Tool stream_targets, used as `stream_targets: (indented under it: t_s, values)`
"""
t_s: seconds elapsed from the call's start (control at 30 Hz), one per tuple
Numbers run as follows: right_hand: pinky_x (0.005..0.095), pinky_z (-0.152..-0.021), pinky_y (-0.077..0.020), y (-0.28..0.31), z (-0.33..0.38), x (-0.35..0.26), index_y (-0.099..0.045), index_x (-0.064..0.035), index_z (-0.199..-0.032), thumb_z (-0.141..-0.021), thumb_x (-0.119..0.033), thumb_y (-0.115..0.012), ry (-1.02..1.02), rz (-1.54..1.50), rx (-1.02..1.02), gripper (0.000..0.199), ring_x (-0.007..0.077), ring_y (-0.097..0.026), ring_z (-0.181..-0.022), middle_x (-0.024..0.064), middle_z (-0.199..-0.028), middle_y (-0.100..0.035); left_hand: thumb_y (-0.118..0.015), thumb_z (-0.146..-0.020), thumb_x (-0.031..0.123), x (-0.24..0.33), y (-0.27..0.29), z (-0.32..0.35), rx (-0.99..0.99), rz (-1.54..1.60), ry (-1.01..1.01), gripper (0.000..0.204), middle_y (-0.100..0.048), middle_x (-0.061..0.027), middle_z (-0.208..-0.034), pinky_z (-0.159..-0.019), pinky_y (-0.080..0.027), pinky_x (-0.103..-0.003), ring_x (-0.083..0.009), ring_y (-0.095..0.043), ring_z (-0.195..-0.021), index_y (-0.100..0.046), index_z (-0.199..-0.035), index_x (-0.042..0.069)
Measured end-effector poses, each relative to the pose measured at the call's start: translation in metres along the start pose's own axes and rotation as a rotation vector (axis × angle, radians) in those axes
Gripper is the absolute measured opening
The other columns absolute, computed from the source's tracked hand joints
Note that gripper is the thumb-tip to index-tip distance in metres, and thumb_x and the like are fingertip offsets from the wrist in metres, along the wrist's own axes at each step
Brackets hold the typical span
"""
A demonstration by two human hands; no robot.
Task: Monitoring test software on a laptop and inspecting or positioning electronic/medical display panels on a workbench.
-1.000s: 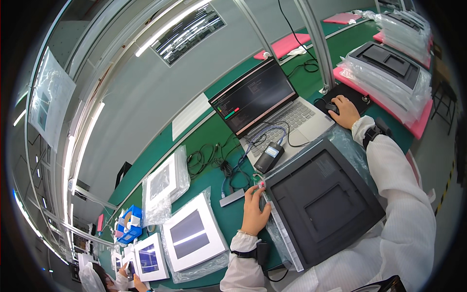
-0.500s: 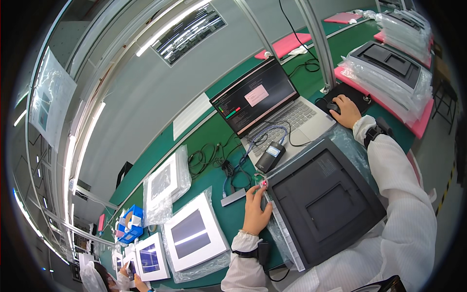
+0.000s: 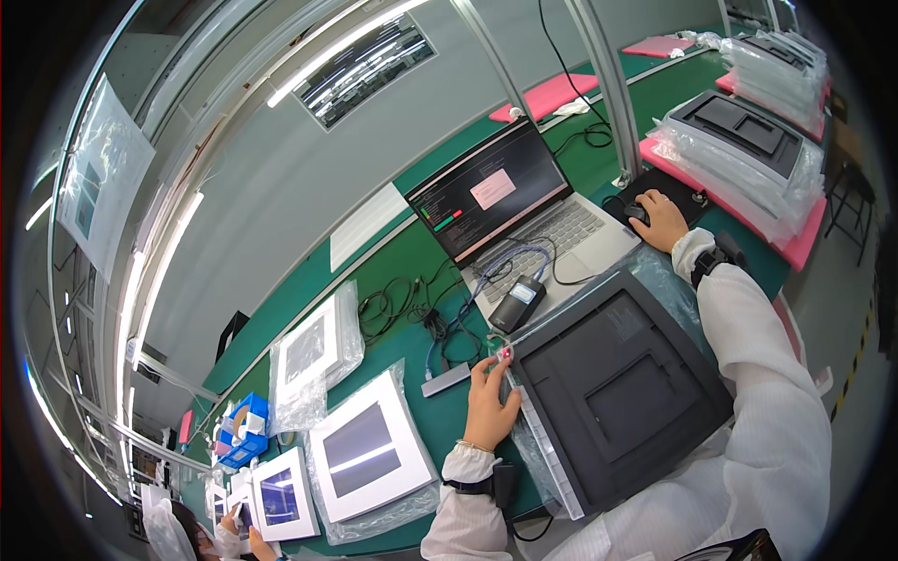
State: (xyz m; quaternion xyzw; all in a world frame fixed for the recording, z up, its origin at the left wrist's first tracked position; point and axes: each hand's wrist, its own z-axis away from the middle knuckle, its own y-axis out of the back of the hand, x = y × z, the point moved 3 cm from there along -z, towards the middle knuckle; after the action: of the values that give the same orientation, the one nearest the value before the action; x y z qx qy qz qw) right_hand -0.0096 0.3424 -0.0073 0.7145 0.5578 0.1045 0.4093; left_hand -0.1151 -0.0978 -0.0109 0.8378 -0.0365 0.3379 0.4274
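Note:
My right hand [image 3: 660,222] is wrapped over a black computer mouse [image 3: 638,214] on a dark mouse pad [image 3: 672,187]. My left hand [image 3: 491,407] is at the left edge of a black-backed panel unit [image 3: 622,393], which lies face down in front of me. Its fingertips pinch a small connector with a red light [image 3: 505,354] at the unit's upper left corner. Beyond the unit, an open laptop [image 3: 585,229] shows a dark screen with a pink pop-up box. On the laptop's near left corner rests a black adapter box [image 3: 517,304] with a blue cable.
White-framed panels [image 3: 374,444] in clear plastic lie to the left, near a blue bin [image 3: 245,430]. A grey hub [image 3: 445,380] sits among black cables. Wrapped units [image 3: 739,131] are stacked on pink foam [image 3: 800,245] at right. A co-worker's hands [image 3: 245,533] hold something at lower left.
The view has shifted slightly. Both hands keep their places, the left at the connector and the right on the mouse; the laptop screen looks the same.

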Motion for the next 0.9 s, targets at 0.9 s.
stream_targets:
  t_s: [0.9]
  values:
    - [0.0435,-0.092,-0.0444,-0.049,-0.044,-0.058,-0.064,-0.0079,-0.111,-0.086,-0.017,-0.055,0.054,-0.163,-0.177,0.028,0.0325,-0.059,-0.105,0.0144,-0.108,-0.066,-0.065,-0.074,0.011,-0.008,0.001,0.002,0.002,0.057,0.05,0.047,-0.047,-0.0208,-0.127,-0.092,-0.046,-0.043,-0.0399,-0.053,-0.111,-0.057,-0.119,0.001]
